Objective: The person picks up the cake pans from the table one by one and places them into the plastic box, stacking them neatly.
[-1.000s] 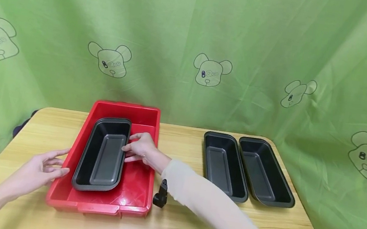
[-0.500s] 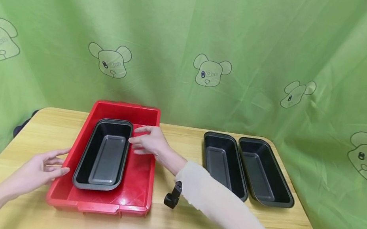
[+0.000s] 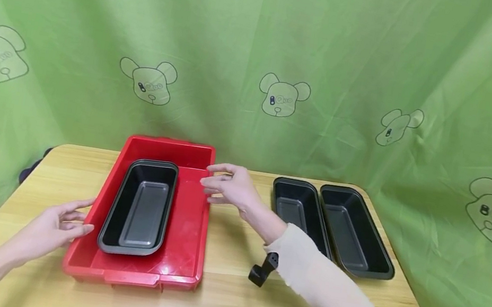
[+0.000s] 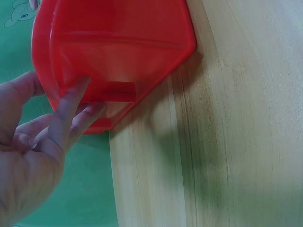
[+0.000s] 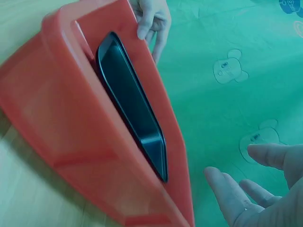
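Observation:
A dark loaf pan point(image 3: 147, 213) sits inside a red plastic bin point(image 3: 184, 240) on the left half of the table, nearer the bin's left wall. My left hand point(image 3: 51, 231) holds the bin's left side, thumb at the rim and fingers on the outer wall; the left wrist view shows those fingers point(image 4: 66, 116) against the red wall. My right hand point(image 3: 233, 188) is at the bin's right edge with fingers loosely spread and nothing in them. In the right wrist view, this hand point(image 5: 258, 203) is apart from the loaf pan.
Two more dark loaf pans, one point(image 3: 292, 206) nearer and one point(image 3: 348, 237) farther right, stand side by side on the wooden table point(image 3: 222, 305). My right sleeve covers part of the nearer one. A green curtain point(image 3: 227, 27) hangs behind.
My right hand has let go of the loaf pan in the bin and moved right to the bin's edge. The pan shifted slightly right. My left hand has stayed put.

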Tool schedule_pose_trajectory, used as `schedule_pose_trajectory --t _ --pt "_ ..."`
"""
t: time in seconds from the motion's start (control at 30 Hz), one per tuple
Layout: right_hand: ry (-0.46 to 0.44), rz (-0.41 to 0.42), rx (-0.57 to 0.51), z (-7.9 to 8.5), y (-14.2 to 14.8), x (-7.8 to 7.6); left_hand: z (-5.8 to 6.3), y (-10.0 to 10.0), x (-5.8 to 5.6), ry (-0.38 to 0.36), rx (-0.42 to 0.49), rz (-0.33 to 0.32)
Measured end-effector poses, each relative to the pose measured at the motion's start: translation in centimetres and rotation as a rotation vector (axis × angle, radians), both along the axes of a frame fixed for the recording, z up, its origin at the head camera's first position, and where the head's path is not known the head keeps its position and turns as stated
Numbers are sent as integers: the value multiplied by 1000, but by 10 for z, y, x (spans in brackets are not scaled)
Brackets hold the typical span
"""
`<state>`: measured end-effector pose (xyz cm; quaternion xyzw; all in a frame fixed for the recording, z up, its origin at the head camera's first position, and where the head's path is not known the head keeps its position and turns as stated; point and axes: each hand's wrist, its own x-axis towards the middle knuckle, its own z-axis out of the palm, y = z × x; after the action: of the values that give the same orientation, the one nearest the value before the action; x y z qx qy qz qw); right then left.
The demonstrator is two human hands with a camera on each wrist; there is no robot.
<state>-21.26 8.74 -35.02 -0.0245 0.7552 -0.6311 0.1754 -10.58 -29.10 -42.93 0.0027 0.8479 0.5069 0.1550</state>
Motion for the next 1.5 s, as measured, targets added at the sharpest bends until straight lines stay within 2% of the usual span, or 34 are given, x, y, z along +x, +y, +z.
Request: schedule_pose_trajectory --t 0.23,0.47,0.9,1.27,1.5 --pt "25 -44 21 3 44 2 1 1 -1 -4 -2 -1" --pt "28 -94 22 -4 87 2 1 0 0 4 6 -1" --pt "10 -155 106 -11 159 2 -1 -1 0 12 -7 -3" --pt "-12 -226 174 -26 214 -7 -1 0 1 17 0 0" --pt "-3 -244 189 -36 241 -14 0 0 0 13 13 1"
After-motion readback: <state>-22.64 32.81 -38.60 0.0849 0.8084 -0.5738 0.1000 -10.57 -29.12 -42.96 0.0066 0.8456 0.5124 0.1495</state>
